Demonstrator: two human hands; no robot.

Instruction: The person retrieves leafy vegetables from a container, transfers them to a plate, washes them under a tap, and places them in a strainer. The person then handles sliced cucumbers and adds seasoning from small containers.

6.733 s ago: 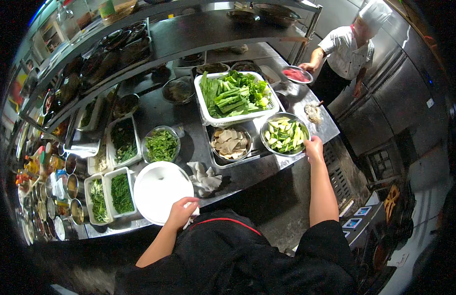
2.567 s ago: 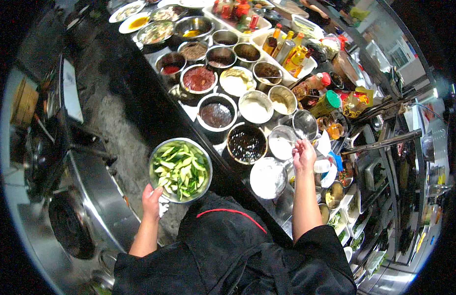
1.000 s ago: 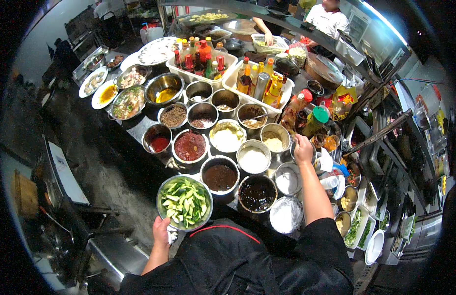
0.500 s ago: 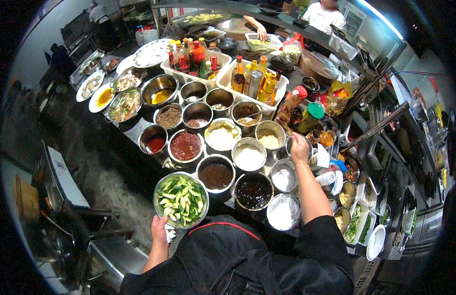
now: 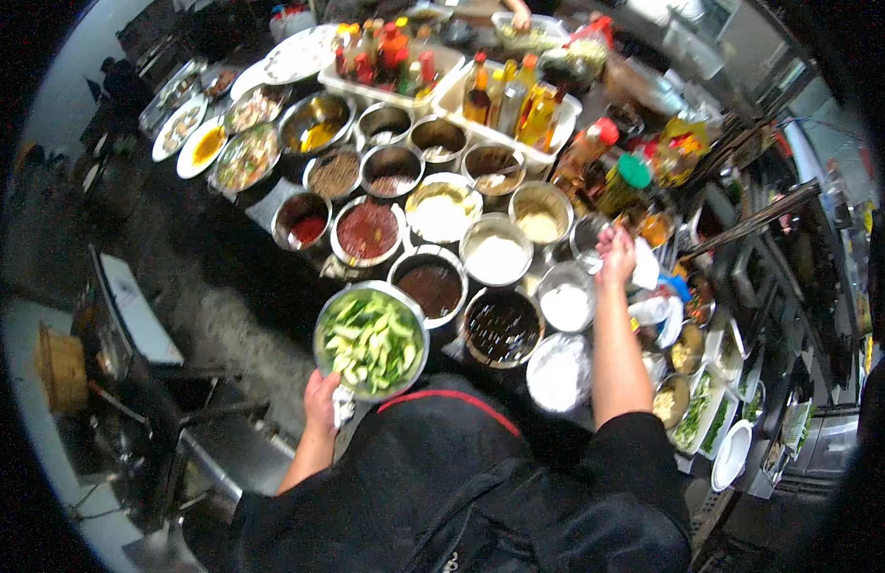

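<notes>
My left hand (image 5: pixel 321 405) grips the near left rim of a round steel bowl (image 5: pixel 420 369), with a bit of crumpled white cloth or paper beside the fingers. Cut green pieces, seemingly cucumber (image 5: pixel 368 342), fill the bowl, which is held in front of my dark apron (image 5: pixel 442 430). Stretched out to the right, my right hand (image 5: pixel 614 256) is at the near right side of a small steel pot (image 5: pixel 588 237). Its fingers are curled and slightly smeared; what they hold, if anything, I cannot make out. White powder fills a nearby pot (image 5: pixel 566 304).
Several pots of sauces and seasonings, among them a dark liquid (image 5: pixel 503 327) and red paste (image 5: pixel 367 231), crowd the counter. Beyond stand white bins of bottles (image 5: pixel 452 94). Plates and trays of food (image 5: pixel 247 156) line the left. A metal bar (image 5: pixel 748 222) slants in at right.
My view has shifted, so the counter sits higher in the picture. The bowl remains in my left hand, while my right hand has drawn slightly back to the right of the small pot.
</notes>
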